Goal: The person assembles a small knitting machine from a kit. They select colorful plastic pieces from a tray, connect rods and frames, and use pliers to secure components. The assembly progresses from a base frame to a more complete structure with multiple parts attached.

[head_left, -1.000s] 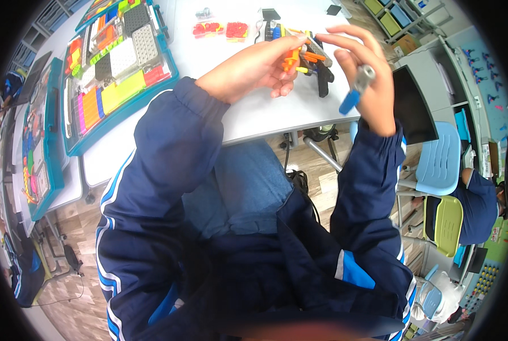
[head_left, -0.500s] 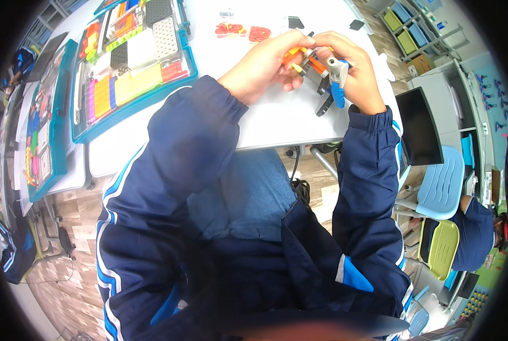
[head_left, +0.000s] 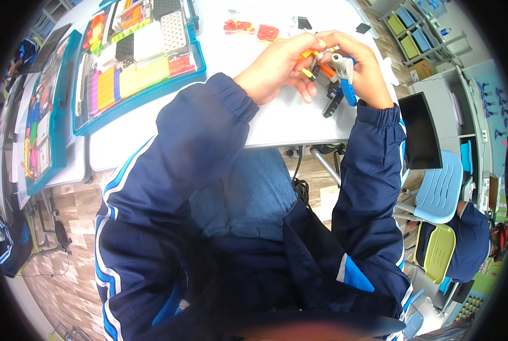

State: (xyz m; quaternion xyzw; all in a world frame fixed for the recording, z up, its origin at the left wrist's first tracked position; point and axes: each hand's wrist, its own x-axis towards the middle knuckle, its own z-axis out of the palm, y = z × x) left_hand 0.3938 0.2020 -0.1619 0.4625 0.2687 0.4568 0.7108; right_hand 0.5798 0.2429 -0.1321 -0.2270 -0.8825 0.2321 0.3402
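Over the table, both hands hold a small model of plastic building pieces (head_left: pixel 325 70) in yellow, orange, grey and black. My left hand (head_left: pixel 277 65) has its thumb and forefinger pinched on the yellow end, and its other fingers curl below. My right hand (head_left: pixel 369 71) is wrapped round the right side, thumb inward. A grey and blue part (head_left: pixel 345 78) with a round hollow tip sticks out in front of the right palm. Below it, a toothed black piece (head_left: pixel 333 103) hangs toward the table. The fingers hide much of the model's middle.
A teal-edged parts case (head_left: pixel 146 99) with sorted coloured pieces lies open at the left, a second case (head_left: pixel 40 125) beyond it. Bags of red pieces (head_left: pixel 267 33) lie behind my hands. A black monitor (head_left: pixel 422 131) and a blue chair (head_left: pixel 440 184) stand right; a person (head_left: pixel 470 238) is nearby.
Both hands and the model have shifted slightly right in the picture, along with the table and cases. The grip on the model looks the same.
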